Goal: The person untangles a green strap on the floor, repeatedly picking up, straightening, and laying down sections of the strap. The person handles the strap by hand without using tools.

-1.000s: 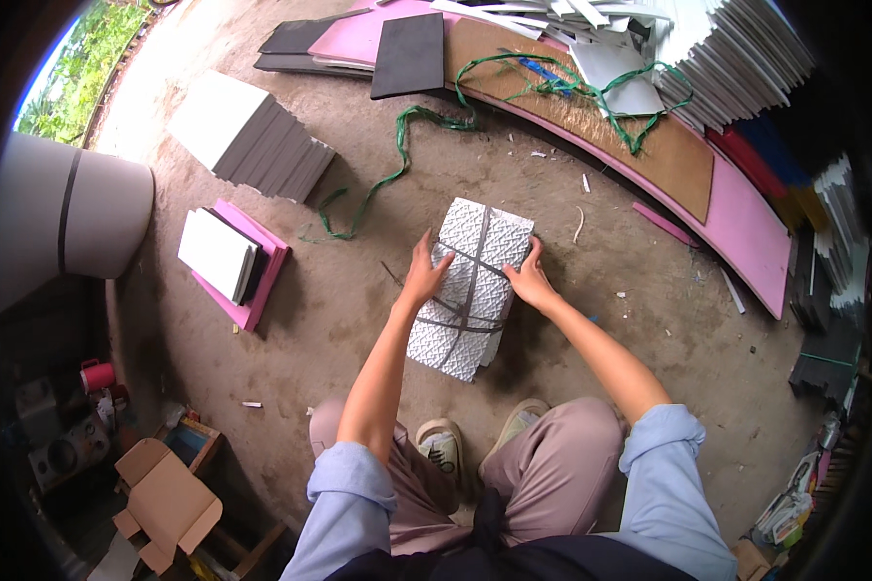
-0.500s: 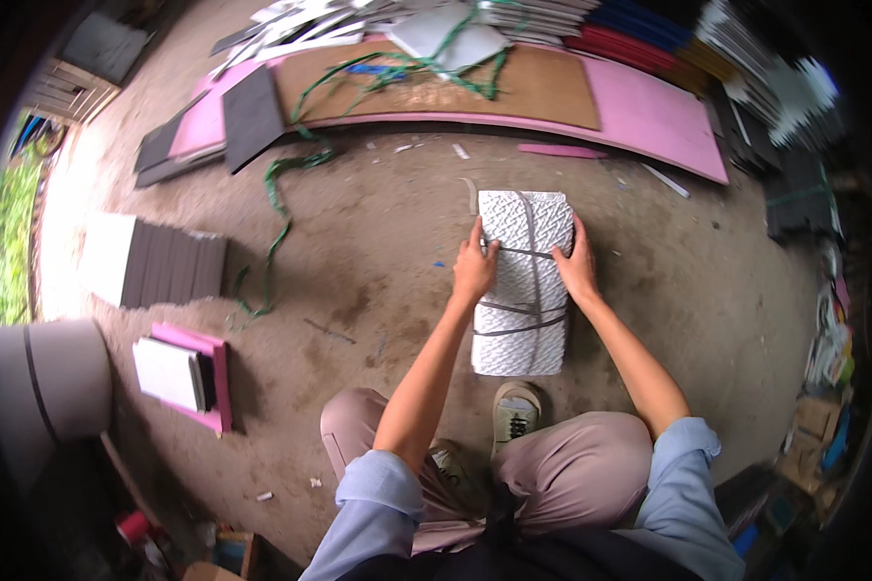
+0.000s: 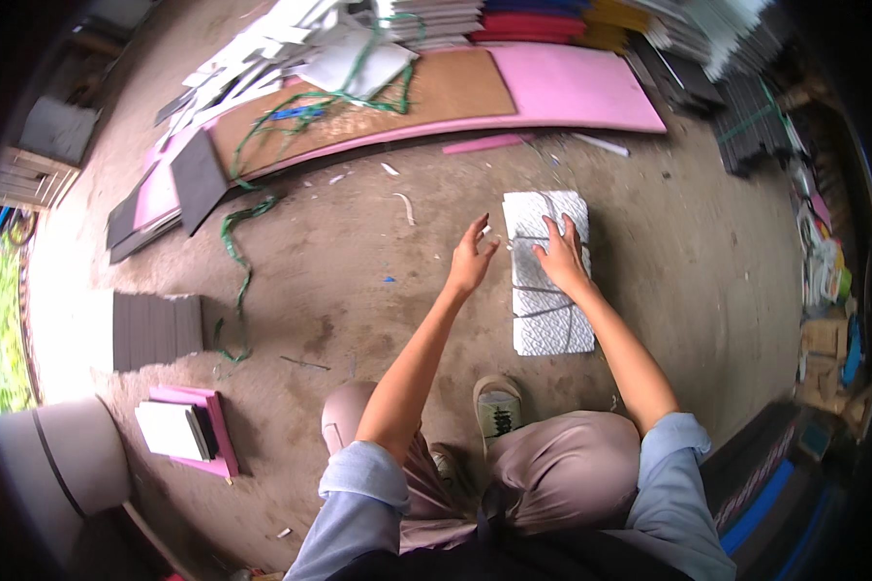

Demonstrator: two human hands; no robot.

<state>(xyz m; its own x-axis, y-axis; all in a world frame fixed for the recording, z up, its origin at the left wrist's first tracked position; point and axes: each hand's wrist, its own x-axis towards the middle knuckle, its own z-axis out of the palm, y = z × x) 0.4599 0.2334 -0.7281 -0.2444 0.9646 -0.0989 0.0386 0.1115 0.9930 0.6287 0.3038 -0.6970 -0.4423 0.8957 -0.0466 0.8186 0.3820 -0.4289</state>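
Observation:
A block-shaped bundle of white textured sheets (image 3: 545, 334) lies on the floor in front of my feet, bound by dark straps that run lengthwise and across. My right hand (image 3: 564, 259) rests over its upper part, fingers spread across the white surface near a cross strap. To the left of the bundle, my left hand (image 3: 469, 263) is held apart from it with thumb and fingers separated. A small whitish bit shows by the left fingertips; whether it is touched or lies on the floor beyond, I cannot tell.
Ahead lie a pink board (image 3: 581, 92) and a brown board (image 3: 455, 87) with tangled green cord (image 3: 397, 104). On the left stand a stack of grey sheets (image 3: 155, 331), white and pink pieces (image 3: 221, 441), and a large grey roll (image 3: 87, 455). Cardboard (image 3: 824, 349) lies at the right.
My left hand has come off the bundle's left side. My right hand has shifted from its right edge onto its top. The view has turned somewhat, moving the surroundings across the picture.

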